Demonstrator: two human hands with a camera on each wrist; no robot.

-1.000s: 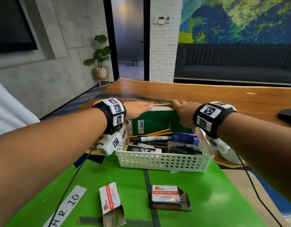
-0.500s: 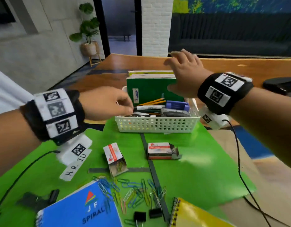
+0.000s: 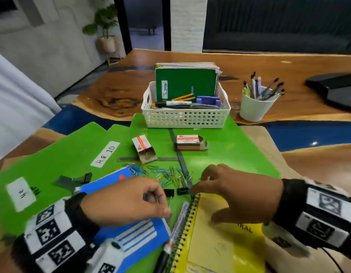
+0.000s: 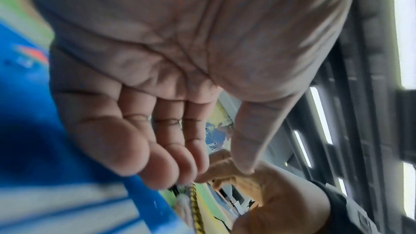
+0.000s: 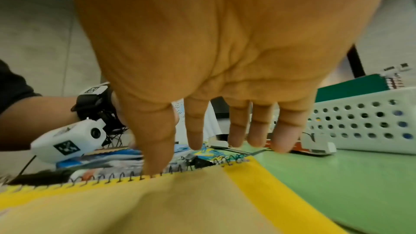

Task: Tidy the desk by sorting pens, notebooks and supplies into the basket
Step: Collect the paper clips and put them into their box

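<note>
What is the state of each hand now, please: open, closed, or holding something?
Left hand: open, fingers loosely curled, holding nothing, above the blue notebook.
Right hand: open, fingers spread, holding nothing, over the yellow notebook.

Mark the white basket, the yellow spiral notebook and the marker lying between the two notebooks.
white basket [image 3: 185,120], head view, perforated front wall.
yellow spiral notebook [image 3: 225,251], head view, bare cover near its middle.
marker [image 3: 177,223], head view, middle of the barrel, beside the spiral binding.

basket behind paperclips, cup right of basket
</note>
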